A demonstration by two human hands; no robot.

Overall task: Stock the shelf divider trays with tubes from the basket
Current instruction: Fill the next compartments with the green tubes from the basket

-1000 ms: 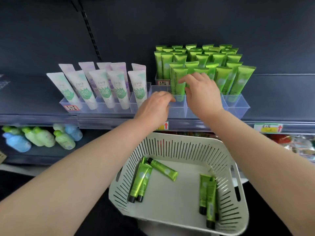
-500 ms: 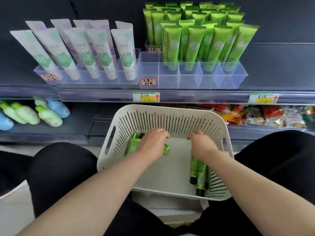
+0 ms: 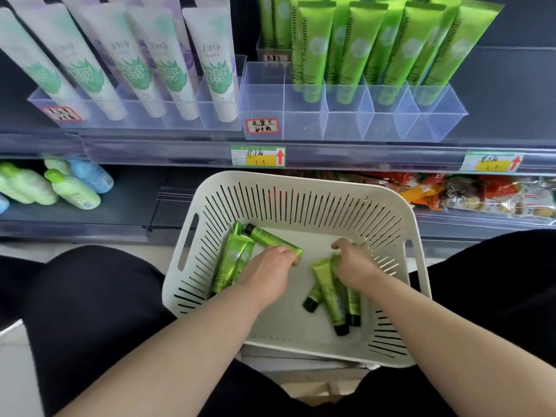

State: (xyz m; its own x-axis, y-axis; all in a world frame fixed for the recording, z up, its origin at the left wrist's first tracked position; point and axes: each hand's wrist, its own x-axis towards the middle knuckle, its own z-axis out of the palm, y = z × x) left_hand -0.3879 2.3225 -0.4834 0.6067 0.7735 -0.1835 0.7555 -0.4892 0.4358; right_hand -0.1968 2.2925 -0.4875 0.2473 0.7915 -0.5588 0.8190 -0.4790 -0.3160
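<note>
The basket (image 3: 304, 188) at the lower centre looks like matt cream plastic, its walls cut with slots. The green tubes (image 3: 326, 284) lying in it have a satiny, faintly glossy plastic skin and black caps. Across the top, the divider trays (image 3: 346, 121) are clear, smooth, glossy plastic, with paper labels (image 3: 261, 126) stuck on. The white tubes (image 3: 213, 70) at upper left look smooth and softly shiny.

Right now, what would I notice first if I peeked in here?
Probably the bright green tubes standing upright in the clear plastic divider tray on the top shelf. Below, a white slotted plastic basket holds more small green tubes, with the left hand and right hand reaching among them.
</note>
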